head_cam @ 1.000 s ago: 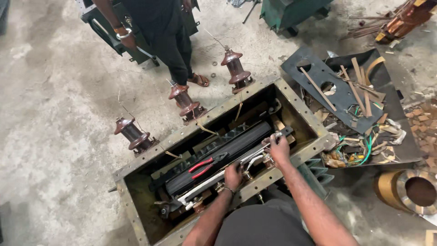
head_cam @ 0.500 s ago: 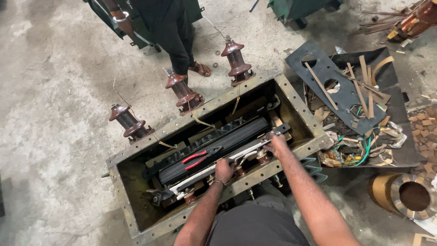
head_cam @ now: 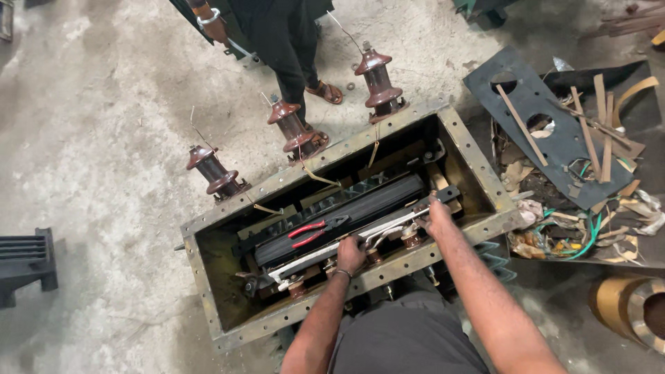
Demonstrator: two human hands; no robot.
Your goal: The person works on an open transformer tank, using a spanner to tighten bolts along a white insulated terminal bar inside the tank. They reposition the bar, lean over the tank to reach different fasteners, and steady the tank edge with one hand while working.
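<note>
An open rusty steel tank (head_cam: 208, 277) lies on the concrete floor with a dark coil assembly (head_cam: 346, 215) inside. My left hand (head_cam: 350, 253) is closed on the pale bar (head_cam: 325, 249) running along the assembly's near side. My right hand (head_cam: 438, 217) grips the same bar's right end near a black clamp. Red-handled pliers (head_cam: 312, 230) rest on top of the coils. Three brown ribbed insulators (head_cam: 294, 129) stand along the tank's far wall.
Another person in dark trousers and sandals (head_cam: 284, 41) stands beyond the tank. A dark cover plate with holes (head_cam: 547, 131) and scrap strips and wires lie to the right. A paper-wound coil (head_cam: 627, 308) sits at lower right, a black block (head_cam: 24, 263) at left.
Both hands stay on the pale bar; the view has shifted slightly. The other person has stepped further back from the tank.
</note>
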